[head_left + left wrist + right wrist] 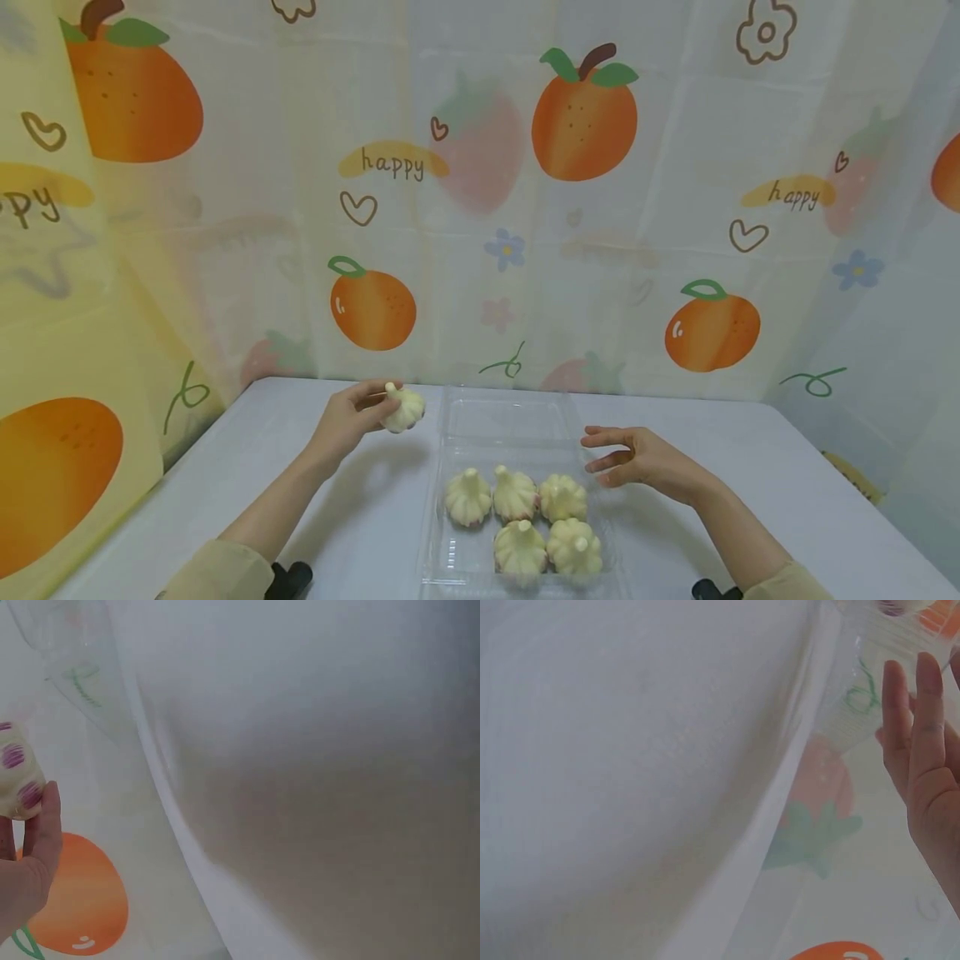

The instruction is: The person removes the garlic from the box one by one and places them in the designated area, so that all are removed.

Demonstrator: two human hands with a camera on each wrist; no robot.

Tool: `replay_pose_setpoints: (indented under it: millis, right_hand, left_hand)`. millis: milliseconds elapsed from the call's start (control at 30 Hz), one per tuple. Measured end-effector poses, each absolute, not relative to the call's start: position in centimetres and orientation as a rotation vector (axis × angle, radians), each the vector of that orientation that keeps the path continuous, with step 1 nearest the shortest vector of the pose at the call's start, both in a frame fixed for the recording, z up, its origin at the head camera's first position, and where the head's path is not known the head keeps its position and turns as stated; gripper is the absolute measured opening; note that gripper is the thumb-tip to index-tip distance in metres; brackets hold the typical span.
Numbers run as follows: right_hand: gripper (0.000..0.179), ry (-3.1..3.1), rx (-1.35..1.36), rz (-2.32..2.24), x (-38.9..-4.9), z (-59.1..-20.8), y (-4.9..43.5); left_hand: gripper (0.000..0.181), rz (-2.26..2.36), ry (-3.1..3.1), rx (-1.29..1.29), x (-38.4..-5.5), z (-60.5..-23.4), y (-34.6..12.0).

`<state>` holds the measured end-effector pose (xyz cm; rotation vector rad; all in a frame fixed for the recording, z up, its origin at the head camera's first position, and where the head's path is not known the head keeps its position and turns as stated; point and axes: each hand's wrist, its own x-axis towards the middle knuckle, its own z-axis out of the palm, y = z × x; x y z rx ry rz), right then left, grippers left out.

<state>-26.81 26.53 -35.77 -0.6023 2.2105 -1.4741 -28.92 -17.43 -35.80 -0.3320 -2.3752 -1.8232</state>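
My left hand pinches a garlic bulb above the table, left of a clear plastic box. Purple streaks mark this garlic bulb in the left wrist view, where part of the left hand shows at the edge. Several more bulbs sit in the box: three in the back row, among them a middle bulb, and two in front, among them a right one. Beside the box's right edge, my right hand hovers with relaxed fingers and nothing in them.
The box's clear lid is folded back toward the rear of the white table. Behind the table hangs a printed cloth with oranges and strawberries. Black straps show near both sleeves.
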Motion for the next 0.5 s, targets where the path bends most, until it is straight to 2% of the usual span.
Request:
replay_pose_setpoints:
  millis: [500]
  right_hand:
    - [0.07,2.211,-0.609,-1.484,-26.9,-36.0,26.6]
  left_hand:
    - [0.044,-1.716,-2.469,-0.191,-30.5,-36.6,-18.1]
